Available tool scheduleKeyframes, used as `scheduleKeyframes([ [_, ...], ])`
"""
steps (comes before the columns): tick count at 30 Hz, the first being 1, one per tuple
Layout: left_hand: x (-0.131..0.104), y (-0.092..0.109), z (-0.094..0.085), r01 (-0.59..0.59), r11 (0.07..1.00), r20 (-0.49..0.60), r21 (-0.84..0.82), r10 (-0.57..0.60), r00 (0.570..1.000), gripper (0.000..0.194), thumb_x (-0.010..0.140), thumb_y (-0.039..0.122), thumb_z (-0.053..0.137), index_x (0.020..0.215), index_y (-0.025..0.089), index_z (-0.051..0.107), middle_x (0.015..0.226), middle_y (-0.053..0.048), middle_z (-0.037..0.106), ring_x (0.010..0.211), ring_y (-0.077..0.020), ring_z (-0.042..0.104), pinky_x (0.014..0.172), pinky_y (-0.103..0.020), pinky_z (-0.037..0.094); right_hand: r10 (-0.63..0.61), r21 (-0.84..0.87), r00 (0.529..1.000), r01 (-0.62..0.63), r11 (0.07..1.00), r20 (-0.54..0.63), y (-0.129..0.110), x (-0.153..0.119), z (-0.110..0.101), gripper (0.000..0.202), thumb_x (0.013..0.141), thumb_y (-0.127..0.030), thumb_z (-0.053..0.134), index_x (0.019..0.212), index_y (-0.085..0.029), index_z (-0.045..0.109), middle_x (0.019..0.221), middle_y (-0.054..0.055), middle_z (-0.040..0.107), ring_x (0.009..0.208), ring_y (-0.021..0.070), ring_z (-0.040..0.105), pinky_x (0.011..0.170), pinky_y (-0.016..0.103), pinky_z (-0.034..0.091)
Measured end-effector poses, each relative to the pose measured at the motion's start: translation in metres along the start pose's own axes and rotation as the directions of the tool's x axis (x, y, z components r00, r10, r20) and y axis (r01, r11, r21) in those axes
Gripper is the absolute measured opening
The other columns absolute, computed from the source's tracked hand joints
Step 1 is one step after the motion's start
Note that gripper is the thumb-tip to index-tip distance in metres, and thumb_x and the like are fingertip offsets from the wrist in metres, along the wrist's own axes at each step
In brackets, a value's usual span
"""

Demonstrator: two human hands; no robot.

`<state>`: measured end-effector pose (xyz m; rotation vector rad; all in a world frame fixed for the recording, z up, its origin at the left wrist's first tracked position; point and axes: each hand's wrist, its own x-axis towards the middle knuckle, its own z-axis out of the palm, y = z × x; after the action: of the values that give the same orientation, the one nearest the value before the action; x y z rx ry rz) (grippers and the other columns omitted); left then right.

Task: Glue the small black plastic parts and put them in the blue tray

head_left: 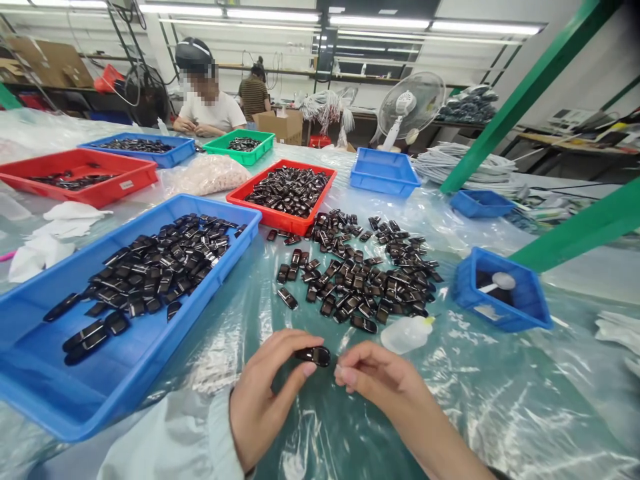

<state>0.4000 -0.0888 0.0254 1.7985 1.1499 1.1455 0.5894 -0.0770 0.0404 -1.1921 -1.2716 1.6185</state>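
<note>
A glossy black oval piece (320, 356) is pinched between the thumb and fingers of my left hand (267, 393), low at the centre of the view. Just right of it is my right hand (380, 380), its thumb and fingertips pressed together; whatever they hold, if anything, is too small to name. Beyond my hands a loose heap of black pieces (370, 280) lies on the plastic-covered table (235, 333). Beside the heap, above my right hand, a translucent white bottle (407, 335) with a yellowish tip lies on its side.
At left, a large blue tray (45, 387) holds many black pieces. Behind stand a red tray (285, 219) of pieces, another red tray (100, 193), and a blue tray (385, 175). A blue bin (495, 313) with a scoop is at right, near green posts. Two people sit farther back.
</note>
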Motion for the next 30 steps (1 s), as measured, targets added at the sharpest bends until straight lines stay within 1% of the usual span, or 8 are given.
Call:
scheduleKeyframes([
  [5,-0.001,0.001,0.0,-0.055,0.998,0.063,0.004,0.055,0.996,0.024,0.093,0.017,0.051,0.113,0.029,0.057,0.109,0.0,0.063,0.102,-0.0158,0.057,0.088,-0.028,0.044,0.074,0.213,0.993,-0.092,0.973,0.093,-0.002,-0.002,0.001,0.016,0.074,-0.033,0.076,0.073,-0.02,0.068,0.068,-0.002,0.065,0.065,0.0098,0.058,0.064,0.02,0.044],
  [17,-0.003,0.0,0.002,-0.285,0.958,0.104,0.04,0.279,0.954,0.027,0.093,0.009,0.049,0.117,0.019,0.057,0.107,-0.006,0.063,0.095,-0.0169,0.057,0.082,-0.029,0.046,0.102,0.286,0.976,-0.155,0.946,0.191,-0.004,-0.004,0.002,0.022,0.074,-0.033,0.077,0.079,-0.02,0.061,0.072,-0.006,0.057,0.064,0.006,0.056,0.064,0.018,0.042],
  [20,-0.004,0.002,0.004,-0.327,0.937,0.097,0.121,0.317,0.944,0.026,0.094,0.011,0.047,0.117,0.019,0.057,0.105,-0.006,0.064,0.093,-0.0173,0.057,0.08,-0.029,0.047,0.101,0.226,0.977,-0.144,0.963,0.189,-0.001,-0.002,0.002,0.028,0.073,-0.039,0.077,0.076,-0.018,0.059,0.067,-0.005,0.056,0.062,0.007,0.055,0.063,0.019,0.042],
  [23,0.0,0.015,-0.011,-0.405,0.843,0.042,0.354,0.419,0.907,0.026,0.095,0.01,0.045,0.117,0.019,0.057,0.101,-0.005,0.063,0.09,-0.0164,0.057,0.078,-0.027,0.046,0.049,0.136,0.987,-0.07,0.988,0.154,0.0,0.0,0.003,0.035,0.071,-0.049,0.075,0.073,-0.018,0.058,0.063,-0.005,0.053,0.059,0.0083,0.052,0.06,0.02,0.042],
  [25,0.008,0.028,-0.03,-0.325,0.736,-0.107,0.594,0.472,0.875,0.034,0.093,0.007,0.045,0.123,0.021,0.054,0.112,-0.006,0.059,0.101,-0.019,0.055,0.088,-0.031,0.043,-0.022,0.05,0.995,0.017,0.999,0.099,-0.002,-0.003,0.003,0.036,0.074,-0.054,0.069,0.074,-0.02,0.059,0.062,-0.004,0.054,0.059,0.0106,0.052,0.058,0.022,0.042],
  [27,0.017,0.037,-0.049,-0.085,0.648,-0.314,0.757,0.474,0.823,0.044,0.092,0.01,0.047,0.134,0.023,0.045,0.136,-0.01,0.043,0.124,-0.0288,0.041,0.104,-0.046,0.032,-0.143,-0.092,0.989,0.145,0.985,0.023,-0.006,-0.01,0.0,0.032,0.08,-0.054,0.062,0.074,-0.022,0.061,0.062,-0.002,0.056,0.059,0.0137,0.053,0.058,0.025,0.043],
  [28,0.02,0.038,-0.055,0.002,0.615,-0.359,0.789,0.458,0.813,0.05,0.092,0.013,0.048,0.14,0.022,0.037,0.146,-0.012,0.03,0.133,-0.0347,0.028,0.108,-0.053,0.024,-0.228,-0.188,0.974,0.22,0.957,-0.019,-0.008,-0.015,-0.002,0.029,0.083,-0.051,0.06,0.074,-0.024,0.062,0.063,-0.001,0.057,0.06,0.0151,0.054,0.057,0.026,0.043],
  [30,0.024,0.03,-0.057,0.002,0.541,-0.294,0.841,0.454,0.841,0.061,0.091,0.016,0.048,0.146,0.02,0.022,0.154,-0.013,0.013,0.139,-0.0395,0.013,0.109,-0.06,0.016,-0.428,-0.392,0.888,0.338,0.855,-0.168,-0.014,-0.023,-0.009,0.02,0.085,-0.045,0.059,0.076,-0.028,0.063,0.067,0.0,0.059,0.062,0.0178,0.056,0.059,0.029,0.045],
])
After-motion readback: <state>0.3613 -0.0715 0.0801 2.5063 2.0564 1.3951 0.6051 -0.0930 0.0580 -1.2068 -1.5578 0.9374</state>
